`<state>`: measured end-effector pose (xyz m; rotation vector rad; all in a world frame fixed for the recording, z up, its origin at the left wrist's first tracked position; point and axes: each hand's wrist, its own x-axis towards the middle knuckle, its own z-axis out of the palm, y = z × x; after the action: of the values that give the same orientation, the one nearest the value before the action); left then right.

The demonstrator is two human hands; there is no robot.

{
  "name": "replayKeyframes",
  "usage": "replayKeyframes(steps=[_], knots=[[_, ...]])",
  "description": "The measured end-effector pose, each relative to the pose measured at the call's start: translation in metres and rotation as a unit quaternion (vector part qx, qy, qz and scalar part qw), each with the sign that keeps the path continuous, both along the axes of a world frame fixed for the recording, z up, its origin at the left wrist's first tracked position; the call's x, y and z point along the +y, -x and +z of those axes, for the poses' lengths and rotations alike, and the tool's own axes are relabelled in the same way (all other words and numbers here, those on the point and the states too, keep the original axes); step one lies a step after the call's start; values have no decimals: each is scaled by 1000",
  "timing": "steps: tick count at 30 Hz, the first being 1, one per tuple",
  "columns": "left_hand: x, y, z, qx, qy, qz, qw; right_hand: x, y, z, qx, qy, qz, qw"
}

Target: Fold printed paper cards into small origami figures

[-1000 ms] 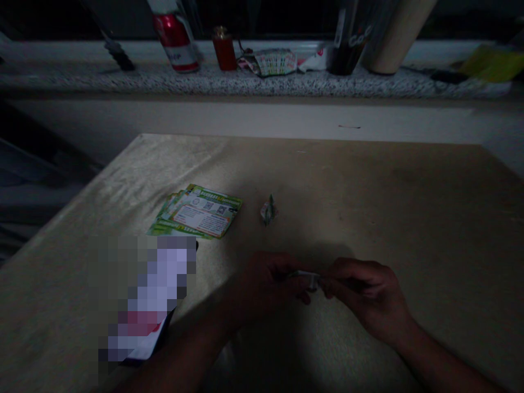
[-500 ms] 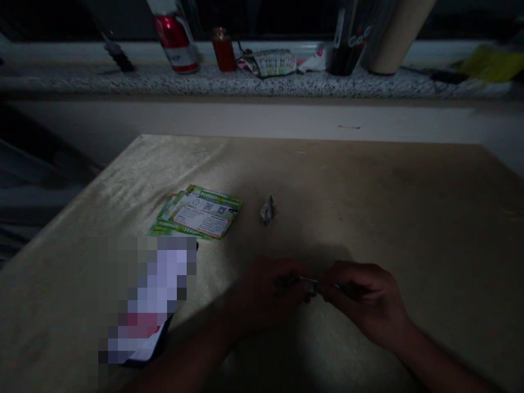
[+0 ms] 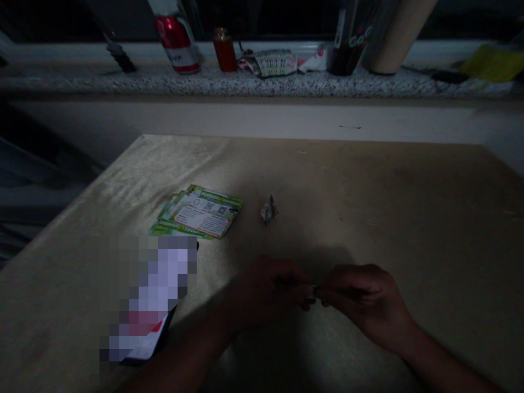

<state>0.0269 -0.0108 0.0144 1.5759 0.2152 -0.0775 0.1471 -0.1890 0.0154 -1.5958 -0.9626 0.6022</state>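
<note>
My left hand (image 3: 274,286) and my right hand (image 3: 364,297) meet low in the middle of the view, above the table. Between their pinched fingertips is a small folded piece of paper (image 3: 314,292), pale and mostly covered by the fingers. Both hands are closed on it, one from each side. Beyond them on the table stands a small pointed folded paper figure (image 3: 269,212), patterned in white and green. The dim light hides the details of the folds.
Green-and-white printed leaflets (image 3: 204,213) lie in a loose stack left of the figure. A phone (image 3: 143,349), its screen lit and blurred, is near my left forearm. Along the stone sill (image 3: 143,84) stand a red can (image 3: 176,46), an amber bottle (image 3: 225,52) and a dark cup (image 3: 347,49).
My fingertips have drawn closer together over the folded piece of paper, so less of it shows. The paper figure, leaflets and phone stay where they were.
</note>
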Motion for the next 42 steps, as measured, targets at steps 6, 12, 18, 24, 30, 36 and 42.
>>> replayKeyframes(steps=[6,12,18,24,30,36,42], knots=[[-2,0,-1,-12,-33,11,999,2,2,-3,2,12,-12,1000],[-3,-1,-3,5,35,38,999,3,1,-1,-8,-12,-53,998],[-4,2,-8,-11,17,41,999,4,3,-3,-4,-11,-46,999],[-3,1,-1,-23,12,27,999,2,3,-3,-11,17,-33,999],[-5,1,-1,-24,7,49,998,2,4,-3,-10,4,-20,1000],[-5,0,-4,-6,16,55,998,2,2,-3,-53,-1,-47,997],[-3,0,-4,-12,-10,43,999,2,2,-2,-59,-11,-61,996]])
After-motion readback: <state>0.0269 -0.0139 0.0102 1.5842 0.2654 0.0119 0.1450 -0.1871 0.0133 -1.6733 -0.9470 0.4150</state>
